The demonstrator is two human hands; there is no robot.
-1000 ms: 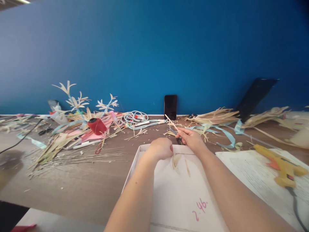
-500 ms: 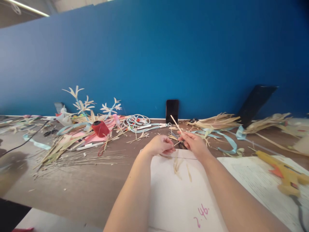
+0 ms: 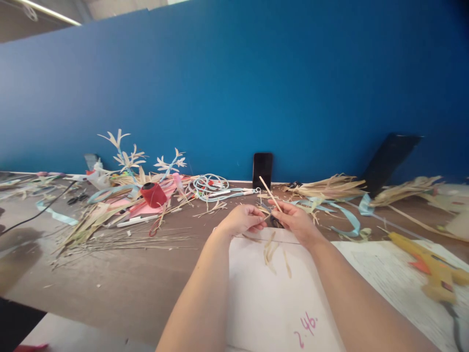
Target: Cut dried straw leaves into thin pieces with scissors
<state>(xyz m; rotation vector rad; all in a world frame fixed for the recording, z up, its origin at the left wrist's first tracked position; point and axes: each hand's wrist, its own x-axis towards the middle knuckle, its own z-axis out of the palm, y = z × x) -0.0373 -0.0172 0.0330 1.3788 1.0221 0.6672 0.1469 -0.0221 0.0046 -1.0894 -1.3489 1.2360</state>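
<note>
Both my hands meet above the far edge of a white sheet point(image 3: 267, 298) marked with pink writing. My right hand point(image 3: 297, 221) is closed on a thin tan straw strip point(image 3: 270, 193) that sticks up and to the left. My left hand point(image 3: 242, 218) is pinched with its fingertips close to the right hand, on a small piece I cannot make out. A few loose straw scraps point(image 3: 270, 252) lie on the sheet just below the hands.
The brown table holds heaps of dried straw point(image 3: 328, 186), light blue ribbon point(image 3: 342, 212), a red spool point(image 3: 153, 194), a coiled cable point(image 3: 208, 187), straw flowers point(image 3: 126, 159), thin sticks point(image 3: 124, 239), a phone point(image 3: 262, 170) leaning on the blue wall, and a yellow glue gun point(image 3: 428, 266).
My left hand has moved from a fist over the sheet up to the right hand, and its fingers now pinch beside the strip. The camera has tilted slightly.
</note>
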